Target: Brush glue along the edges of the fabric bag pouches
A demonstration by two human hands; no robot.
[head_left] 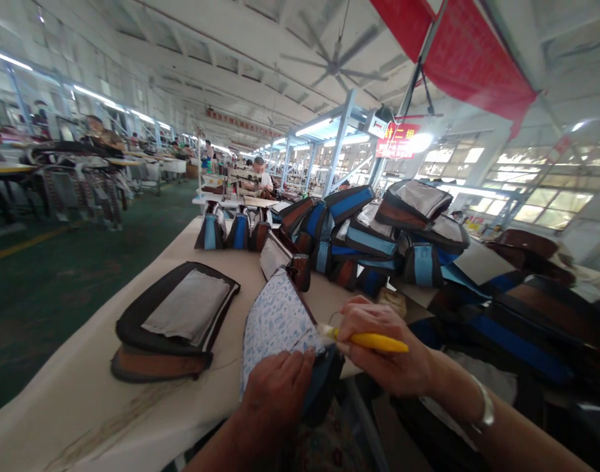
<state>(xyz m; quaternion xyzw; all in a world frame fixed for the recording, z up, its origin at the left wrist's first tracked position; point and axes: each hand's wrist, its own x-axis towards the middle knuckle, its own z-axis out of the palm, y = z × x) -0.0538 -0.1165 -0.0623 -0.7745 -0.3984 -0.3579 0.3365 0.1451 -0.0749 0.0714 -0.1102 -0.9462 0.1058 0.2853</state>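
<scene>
A bag piece with a blue-patterned white lining (275, 314) lies at the table's near edge, its dark outer side hanging below. My left hand (279, 387) is closed on its lower edge, fingers pressed together over the lining. In my right hand (378, 341) is a brush with a yellow handle (378, 341); its pale bristles touch the right edge of the lining. A black and brown bag piece with a grey-white panel (187, 305) rests to the left on the table.
Behind my hands is a pile of black, blue and brown bag pieces (369, 229). More pieces (526, 314) lie at the right. The beige table (98, 347) has its left edge beside a green floor. People sit farther back.
</scene>
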